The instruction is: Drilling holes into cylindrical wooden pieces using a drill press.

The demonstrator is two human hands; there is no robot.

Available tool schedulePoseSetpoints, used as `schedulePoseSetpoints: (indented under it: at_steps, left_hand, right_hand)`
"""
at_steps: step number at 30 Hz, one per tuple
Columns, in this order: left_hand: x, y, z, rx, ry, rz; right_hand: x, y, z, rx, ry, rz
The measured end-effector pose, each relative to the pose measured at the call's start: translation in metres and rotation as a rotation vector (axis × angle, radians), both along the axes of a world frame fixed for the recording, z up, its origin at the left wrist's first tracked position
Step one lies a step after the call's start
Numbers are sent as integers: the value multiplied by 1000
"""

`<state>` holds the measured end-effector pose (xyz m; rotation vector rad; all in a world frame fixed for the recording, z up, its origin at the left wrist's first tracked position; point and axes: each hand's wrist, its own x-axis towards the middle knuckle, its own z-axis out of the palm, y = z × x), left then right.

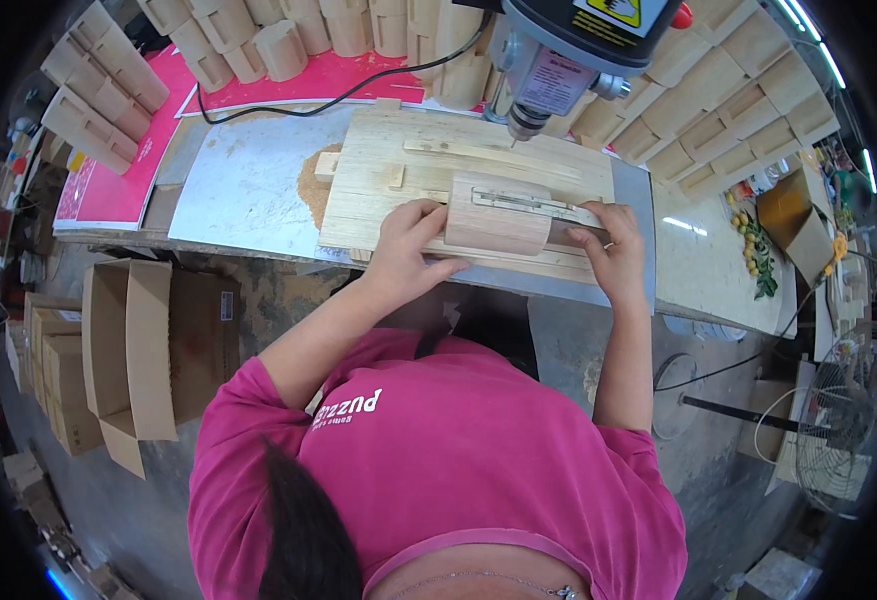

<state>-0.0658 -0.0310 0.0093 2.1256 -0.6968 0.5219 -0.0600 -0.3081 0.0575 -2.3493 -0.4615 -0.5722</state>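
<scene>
A rounded, pale wooden block [493, 228] lies on its side on the wooden board in front of me. Along its top runs a narrow, slotted wooden strip [518, 202], whose right end sticks out past the block. My left hand [413, 252] grips the block's left end, thumb toward the near side. On the other side, my right hand [613, 250] is closed on the strip's protruding end, fingers above and thumb below. A drill press chuck [527, 122] with a thin bit hangs just behind the block, apart from it.
Under the block is a wooden board [368, 200] with battens fixed on it. Sawdust [313, 190] lies at its left. Stacked wooden blocks [283, 50] line the back and right [718, 120]. A black cable [338, 100] crosses the table. An open cardboard box [148, 350] stands at lower left.
</scene>
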Motion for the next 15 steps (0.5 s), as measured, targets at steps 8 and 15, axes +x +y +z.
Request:
schedulePoseSetpoints:
  at_steps: [8,15]
  left_hand:
    - [46,-5,-7,166,82,238]
    - [65,26,-20,98,133,86]
  right_hand:
    - [47,7,-5,24,9,-79]
    - [54,21,-2,305,185,50]
